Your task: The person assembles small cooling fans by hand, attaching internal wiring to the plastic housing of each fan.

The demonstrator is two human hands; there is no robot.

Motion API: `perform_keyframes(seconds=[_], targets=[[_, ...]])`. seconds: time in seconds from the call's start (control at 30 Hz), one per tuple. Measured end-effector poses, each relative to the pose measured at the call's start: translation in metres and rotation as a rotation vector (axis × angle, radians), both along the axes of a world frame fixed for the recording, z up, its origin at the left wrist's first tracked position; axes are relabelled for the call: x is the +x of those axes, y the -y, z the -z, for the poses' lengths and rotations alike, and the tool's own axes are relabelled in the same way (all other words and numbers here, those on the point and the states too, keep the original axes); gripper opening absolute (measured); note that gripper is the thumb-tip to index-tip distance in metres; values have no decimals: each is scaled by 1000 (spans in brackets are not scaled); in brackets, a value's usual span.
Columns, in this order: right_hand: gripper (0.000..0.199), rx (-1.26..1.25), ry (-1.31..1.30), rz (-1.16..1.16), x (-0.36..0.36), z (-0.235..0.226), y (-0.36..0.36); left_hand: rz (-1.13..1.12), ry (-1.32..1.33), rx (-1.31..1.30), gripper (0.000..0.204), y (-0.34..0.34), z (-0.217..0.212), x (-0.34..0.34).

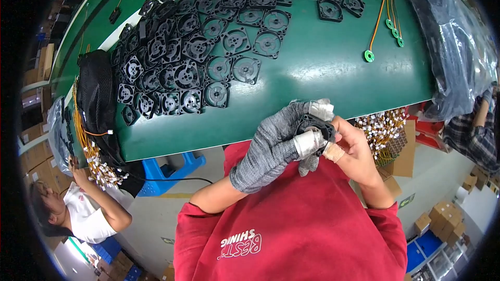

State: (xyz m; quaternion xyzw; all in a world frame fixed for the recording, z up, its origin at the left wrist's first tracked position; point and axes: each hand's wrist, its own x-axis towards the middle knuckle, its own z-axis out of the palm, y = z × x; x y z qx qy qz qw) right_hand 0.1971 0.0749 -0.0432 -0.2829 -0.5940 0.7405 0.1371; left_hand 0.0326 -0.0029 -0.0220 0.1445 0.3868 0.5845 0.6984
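In front of my red shirt, my left hand [271, 143], in a grey knit glove with taped fingertips, grips a small square black fan frame [312, 123]. My bare right hand [360, 152], with tape around the thumb, pinches the right side of that frame. What lies between its fingertips is partly hidden. Beyond my hands, many similar black fan frames [217, 94] cover the left and far part of the green table [312, 78]. At the far right of it lie a green ring-shaped circuit board [369, 56] on orange wires and several more small green rings [396, 33].
A clear plastic bag [458, 47] drapes over the table's right end. Below that edge, a cardboard box [403, 162] holds wires with white connectors [383, 130]. At left are a black bag [98, 91], a wire bundle [94, 158], a blue stool [161, 176] and a co-worker [86, 208].
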Motion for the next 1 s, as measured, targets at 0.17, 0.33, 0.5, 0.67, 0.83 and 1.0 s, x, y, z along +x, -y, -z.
perform_keyframes(seconds=[0.17, 0.33, 0.5, 0.67, 0.83, 1.0], targets=[[18, 16, 37, -53, 0, -6, 1, -43, -118, 20, 26, 4, 2, 3], [15, -69, 55, 4, 0, -10, 1, -24, -193, -24, 25, 1, -3, 5], [10, -94, 58, -19, 1, -8, -5, -123, -565, 191, 32, 4, 12, 13], [10, -280, 11, -180, 2, -11, -25, 260, -1066, 564, 23, 1, -4, -13], [8, -319, 60, -264, -6, -16, -40, -26, -1636, 742, 41, 8, 7, -28], [7, -320, 17, -269, -8, -11, -31, 209, -1528, 480, 71, 12, -5, -22]])
